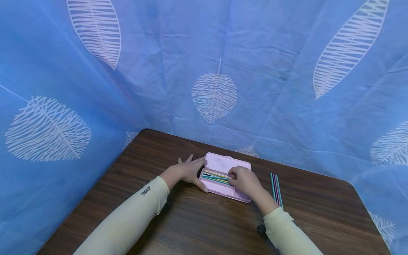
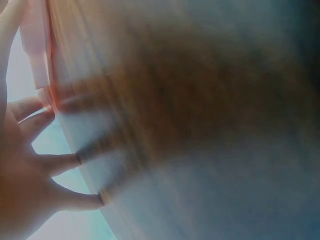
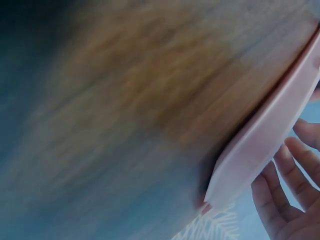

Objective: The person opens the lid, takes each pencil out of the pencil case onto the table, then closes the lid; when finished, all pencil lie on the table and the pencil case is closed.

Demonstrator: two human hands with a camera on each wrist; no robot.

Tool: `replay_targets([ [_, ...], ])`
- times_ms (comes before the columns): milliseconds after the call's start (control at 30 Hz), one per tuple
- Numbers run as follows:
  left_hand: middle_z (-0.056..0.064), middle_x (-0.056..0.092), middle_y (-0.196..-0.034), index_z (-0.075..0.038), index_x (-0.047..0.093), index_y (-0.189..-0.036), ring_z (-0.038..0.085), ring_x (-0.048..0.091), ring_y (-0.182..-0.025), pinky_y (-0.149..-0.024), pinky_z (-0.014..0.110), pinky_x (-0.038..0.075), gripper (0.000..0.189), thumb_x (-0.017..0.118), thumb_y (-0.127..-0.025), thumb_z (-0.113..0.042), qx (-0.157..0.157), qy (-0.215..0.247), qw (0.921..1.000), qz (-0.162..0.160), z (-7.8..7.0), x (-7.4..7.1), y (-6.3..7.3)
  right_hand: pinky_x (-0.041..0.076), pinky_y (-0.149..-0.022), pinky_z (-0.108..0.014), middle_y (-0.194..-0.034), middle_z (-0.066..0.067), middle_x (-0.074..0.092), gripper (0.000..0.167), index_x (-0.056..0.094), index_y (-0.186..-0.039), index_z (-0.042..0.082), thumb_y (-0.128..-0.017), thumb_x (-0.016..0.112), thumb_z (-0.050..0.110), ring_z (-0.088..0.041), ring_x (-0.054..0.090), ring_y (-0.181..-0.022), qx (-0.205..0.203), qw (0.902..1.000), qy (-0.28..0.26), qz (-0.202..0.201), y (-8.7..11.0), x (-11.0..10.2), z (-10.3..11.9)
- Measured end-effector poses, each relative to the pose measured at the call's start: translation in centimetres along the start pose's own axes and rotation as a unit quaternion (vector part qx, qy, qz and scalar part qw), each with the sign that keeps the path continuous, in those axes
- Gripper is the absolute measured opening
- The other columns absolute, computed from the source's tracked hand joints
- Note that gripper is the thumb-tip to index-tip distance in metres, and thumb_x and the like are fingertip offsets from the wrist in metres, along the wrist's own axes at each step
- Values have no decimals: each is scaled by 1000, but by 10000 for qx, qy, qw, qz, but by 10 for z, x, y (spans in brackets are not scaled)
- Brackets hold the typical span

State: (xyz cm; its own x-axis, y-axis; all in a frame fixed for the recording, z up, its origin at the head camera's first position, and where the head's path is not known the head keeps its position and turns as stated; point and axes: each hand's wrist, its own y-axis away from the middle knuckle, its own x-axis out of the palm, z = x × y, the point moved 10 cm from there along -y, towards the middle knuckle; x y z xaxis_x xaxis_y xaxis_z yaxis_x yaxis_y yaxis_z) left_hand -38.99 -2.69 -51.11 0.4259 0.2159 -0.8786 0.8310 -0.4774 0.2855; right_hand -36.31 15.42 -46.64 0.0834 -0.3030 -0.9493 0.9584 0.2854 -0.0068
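Note:
A pink pencil case (image 1: 221, 162) lies opened out on the table, its lid folded back toward the curtain. Several slim coloured pencils (image 1: 213, 177), teal, yellow and white, lie in its tray. My left hand (image 1: 191, 172) spreads its fingers at the case's left end, thumb near the front corner, fingertips down on the table in the left wrist view. Over the right part of the tray, my right hand (image 1: 247, 180) has bent fingers right at the pencils' ends. Its own palm and fingers hide whether it pinches one. The right wrist view shows loosely bent fingers (image 3: 295, 170) beyond the case's side.
Several more pencils (image 1: 276, 189), teal and purple, lie side by side on the dark wooden table (image 1: 197, 226), right of the case and close to my right forearm. A blue curtain (image 1: 274, 88) with white leaf prints hangs behind the table's back edge and along its left side.

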Motion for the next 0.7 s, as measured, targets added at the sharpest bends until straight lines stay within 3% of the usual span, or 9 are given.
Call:
replay_targets([
  [167,-4,11,-183,-26,25,-172,47,2,-169,-122,87,7,127,84,-73,-80,-5,16,10000,29,1,1,0,57,-79,-39,-89,-1,72,15,81,-109,9,-94,80,12,-13,60,-79,-84,9999,134,-67,-3,3,11],
  [500,-3,12,-184,-24,26,-171,47,3,-169,-122,87,8,126,84,-74,-78,49,81,10000,25,-1,-1,0,60,-85,-44,-91,-2,74,11,82,-103,10,-92,80,9,-17,66,-84,-166,9996,184,-120,-7,9,14],
  [700,-3,12,-183,-25,26,-171,47,3,-169,-122,87,7,126,83,-73,-79,13,85,9999,58,0,0,0,61,-88,-46,-91,-3,74,9,83,-103,12,-94,79,12,-22,70,-89,-341,9982,483,-72,-9,13,21],
])
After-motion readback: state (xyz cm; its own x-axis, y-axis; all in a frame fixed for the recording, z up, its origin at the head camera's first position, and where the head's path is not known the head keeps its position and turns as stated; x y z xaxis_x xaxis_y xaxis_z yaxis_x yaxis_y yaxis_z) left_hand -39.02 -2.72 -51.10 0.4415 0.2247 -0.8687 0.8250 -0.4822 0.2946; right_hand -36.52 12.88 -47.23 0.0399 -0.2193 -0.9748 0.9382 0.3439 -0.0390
